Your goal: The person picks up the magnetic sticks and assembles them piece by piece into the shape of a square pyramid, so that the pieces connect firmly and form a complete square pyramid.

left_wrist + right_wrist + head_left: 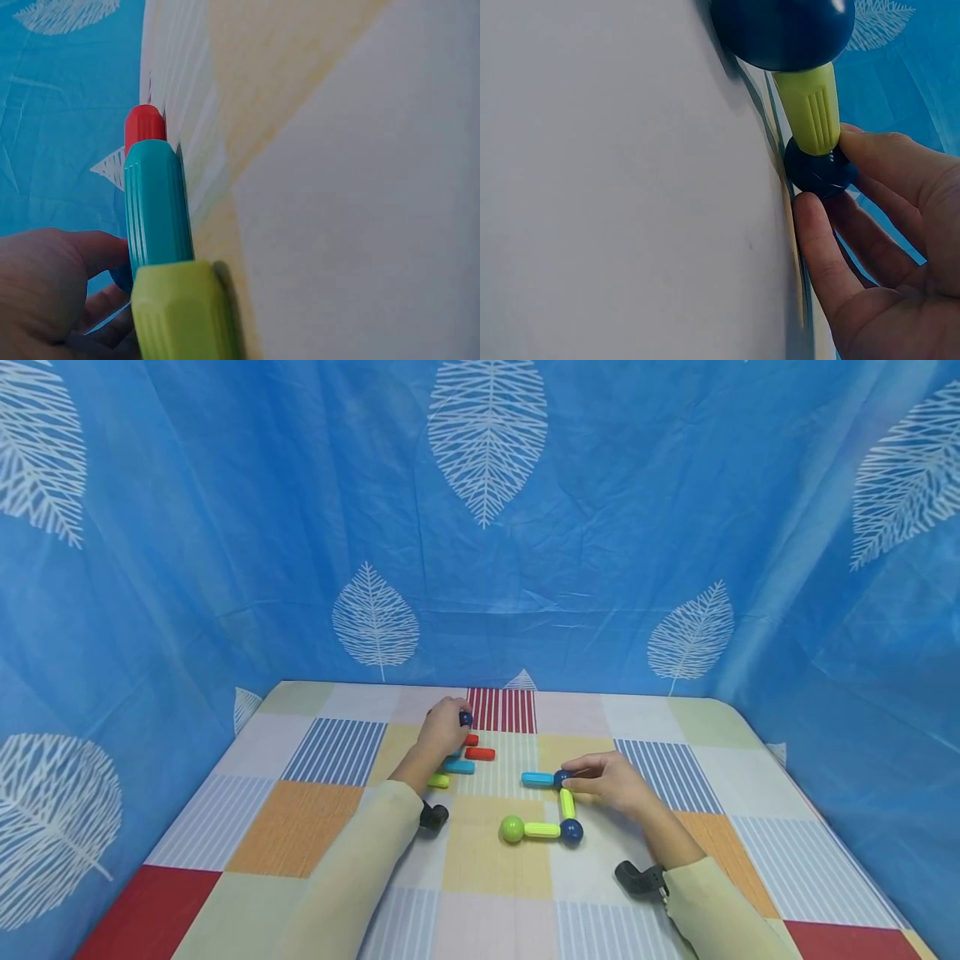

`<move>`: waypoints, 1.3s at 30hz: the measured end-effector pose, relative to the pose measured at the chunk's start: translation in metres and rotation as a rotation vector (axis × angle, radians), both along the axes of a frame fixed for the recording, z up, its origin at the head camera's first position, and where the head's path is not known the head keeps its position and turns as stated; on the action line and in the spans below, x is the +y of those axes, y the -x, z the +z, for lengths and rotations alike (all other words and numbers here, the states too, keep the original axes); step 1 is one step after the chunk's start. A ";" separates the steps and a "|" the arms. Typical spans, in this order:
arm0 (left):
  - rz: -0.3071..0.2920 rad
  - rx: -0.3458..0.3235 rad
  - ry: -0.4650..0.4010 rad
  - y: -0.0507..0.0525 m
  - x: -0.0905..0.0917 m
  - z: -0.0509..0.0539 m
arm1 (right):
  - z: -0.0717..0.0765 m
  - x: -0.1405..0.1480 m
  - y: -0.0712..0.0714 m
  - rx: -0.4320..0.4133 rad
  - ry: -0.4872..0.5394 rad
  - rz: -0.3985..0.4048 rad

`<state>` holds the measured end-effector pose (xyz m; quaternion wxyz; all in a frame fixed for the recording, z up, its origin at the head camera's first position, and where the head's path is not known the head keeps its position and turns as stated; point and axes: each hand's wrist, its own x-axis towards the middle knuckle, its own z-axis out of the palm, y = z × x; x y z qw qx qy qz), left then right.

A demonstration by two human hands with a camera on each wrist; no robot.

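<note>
At the far middle of the table my left hand (442, 727) has its thumb and fingers around a dark blue ball (466, 718), which is partly hidden in the left wrist view. Nearer and to the right, my right hand (615, 781) pinches another dark blue ball (821, 169) between thumb and fingertips. That ball joins a light blue rod (537, 779) and a yellow-green rod (810, 109). The green rod runs to a second dark blue ball (572, 832) at the corner. From there another yellow-green rod (542, 830) leads to a lime green ball (512, 828).
Beside the left hand lie loose rods: red (480, 753), light blue (459, 767) and yellow-green (438, 781), some partly covered by the hand. A patchwork cloth (495, 868) covers the table. Blue leaf-print curtains (487, 568) hang behind and at both sides.
</note>
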<state>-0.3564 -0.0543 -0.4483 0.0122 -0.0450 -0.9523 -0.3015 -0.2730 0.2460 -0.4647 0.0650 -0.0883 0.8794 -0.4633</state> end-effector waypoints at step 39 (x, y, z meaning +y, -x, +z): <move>-0.250 0.041 -0.323 -0.056 0.000 0.004 | 0.002 0.001 0.000 -0.004 0.002 0.006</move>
